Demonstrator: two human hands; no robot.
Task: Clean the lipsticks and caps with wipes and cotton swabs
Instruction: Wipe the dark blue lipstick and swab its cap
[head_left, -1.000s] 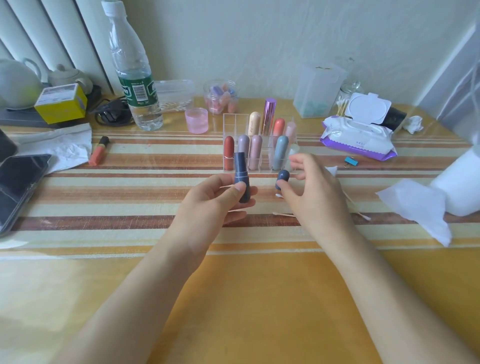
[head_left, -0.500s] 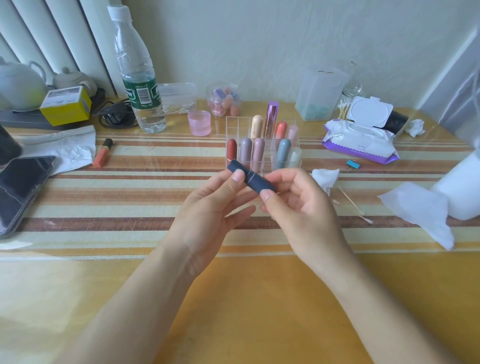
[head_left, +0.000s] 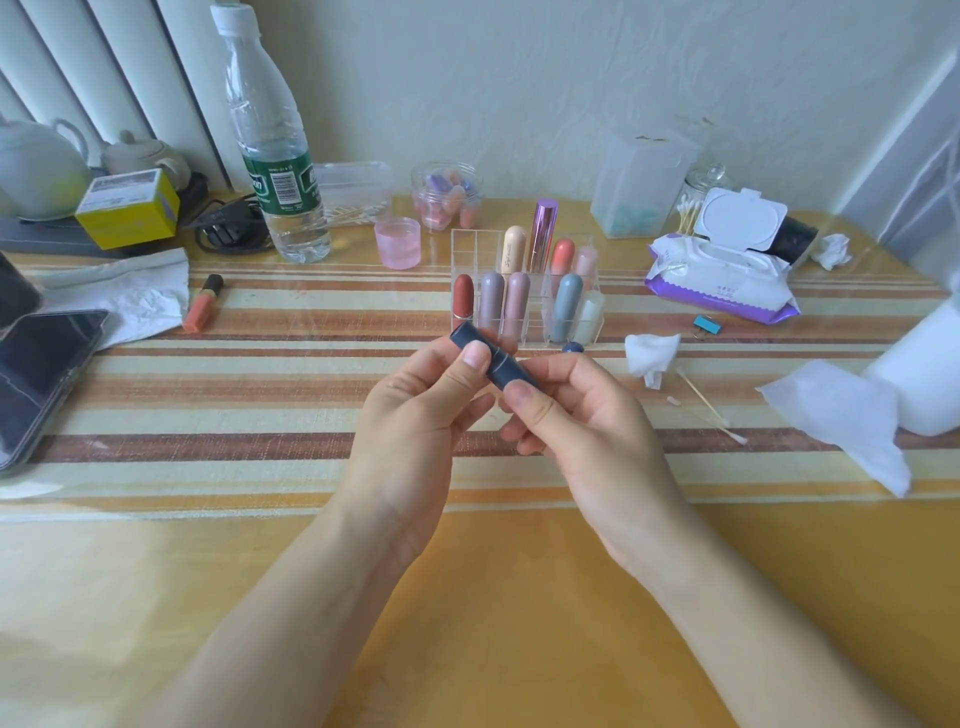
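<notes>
Left hand (head_left: 415, 431) and right hand (head_left: 587, 436) both pinch the dark-blue lipstick (head_left: 505, 370) above the desk (head_left: 234, 545), tilted from 10 to 4 o'clock, seemingly for twisting or inspecting, with cotton swabs (head_left: 701, 400) at 3 o'clock and wipes pack (head_left: 722, 286) at 2; a second ago the left alone held it upright.

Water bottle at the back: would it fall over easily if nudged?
Probably: the water bottle is tall on a narrow base. Its thin clear plastic would likely dent under a squeeze, and on its side it could roll.
</notes>
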